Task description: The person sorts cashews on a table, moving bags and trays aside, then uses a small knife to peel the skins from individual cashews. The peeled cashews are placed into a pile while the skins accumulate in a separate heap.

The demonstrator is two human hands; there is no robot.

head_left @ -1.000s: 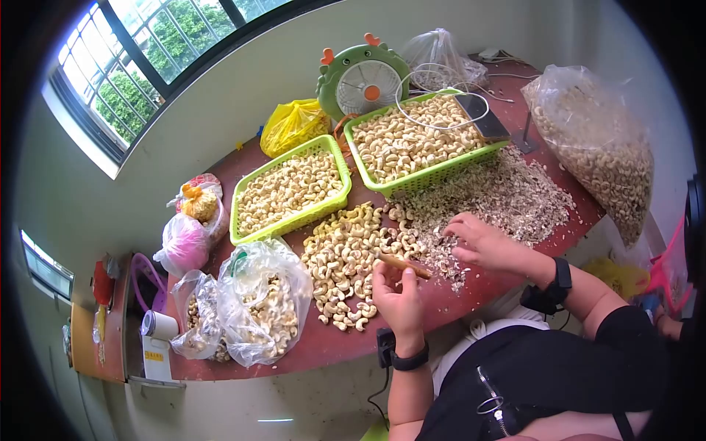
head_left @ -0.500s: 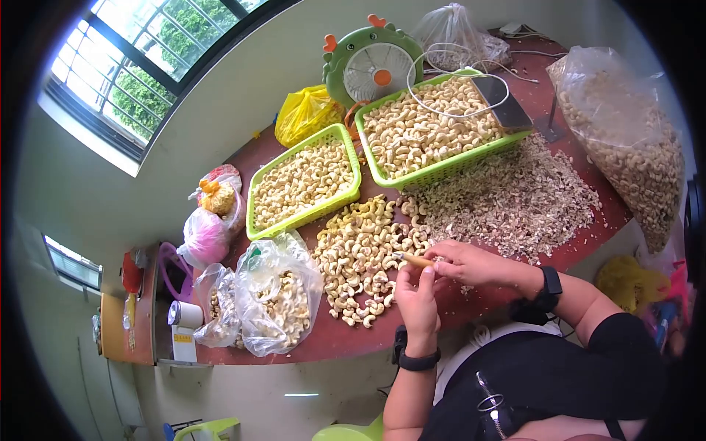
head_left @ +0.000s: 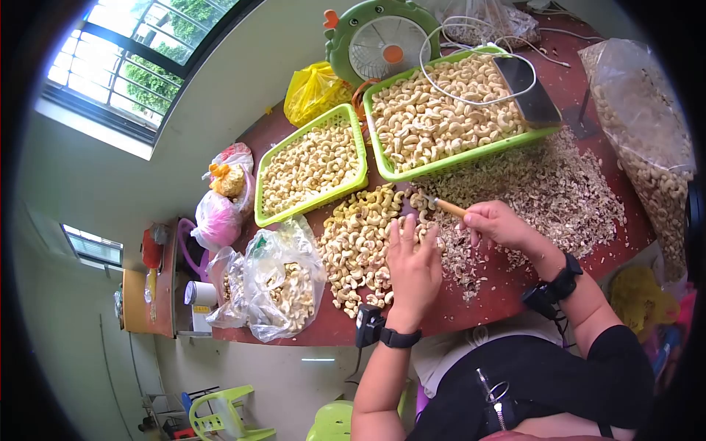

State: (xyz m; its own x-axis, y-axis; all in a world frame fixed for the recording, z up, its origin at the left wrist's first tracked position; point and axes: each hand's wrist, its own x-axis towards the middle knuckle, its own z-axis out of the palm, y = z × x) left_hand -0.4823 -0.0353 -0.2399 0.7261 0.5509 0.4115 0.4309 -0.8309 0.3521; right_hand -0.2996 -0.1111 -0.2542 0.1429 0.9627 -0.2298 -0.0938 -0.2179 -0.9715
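Observation:
My right hand (head_left: 501,225) is closed around the wooden handle of a small knife (head_left: 451,208). Its short metal tip points left, over a few cashews at the top of the loose pile. My left hand (head_left: 414,270), fingers stretched out, lies at the right edge of the pile of loose cashews (head_left: 358,234). Whether a nut is under its palm is hidden. Right of the pile, below and beyond my right hand, spreads a heap of brownish skin flakes and bits (head_left: 570,195).
Behind the pile stand a smaller green basket (head_left: 365,173) and a larger one (head_left: 401,175), both full of cashews. A phone (head_left: 526,92) with a white cable rests on the larger. A green fan (head_left: 346,55), clear bag of nuts (head_left: 283,290) and large nut sack (head_left: 640,140) surround them.
My hands have moved apart. The left has opened and reached onto the cashews; the right has moved up and right with the knife. The camera view has shifted slightly.

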